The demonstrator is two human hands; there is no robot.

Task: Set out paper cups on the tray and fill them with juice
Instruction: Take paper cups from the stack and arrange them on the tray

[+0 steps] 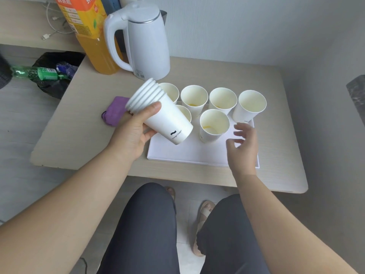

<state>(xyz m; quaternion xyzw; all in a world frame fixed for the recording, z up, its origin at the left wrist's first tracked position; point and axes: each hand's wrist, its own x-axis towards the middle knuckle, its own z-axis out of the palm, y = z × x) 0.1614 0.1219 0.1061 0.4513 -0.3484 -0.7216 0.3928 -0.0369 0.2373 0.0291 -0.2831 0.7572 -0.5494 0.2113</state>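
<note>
My left hand (136, 133) grips a tilted stack of white paper cups (164, 117), rims pointing up and left, above the left end of the white tray (187, 153). Several single paper cups stand upright on the tray; the nearest cup (214, 125) and the second back-row cup (194, 99) show a little orange juice at the bottom. The far right cup (249, 105) looks empty. My right hand (242, 147) hovers over the tray's right side with relaxed fingers, holding nothing. A large orange juice bottle (92, 34) stands at the table's back left.
A white electric kettle (144, 42) stands beside the juice bottle behind the tray. A purple cloth (113, 112) lies left of the tray. Beyond the table's left edge is a black bin bag (55, 76) with a green bottle (37, 73). My knees are under the front edge.
</note>
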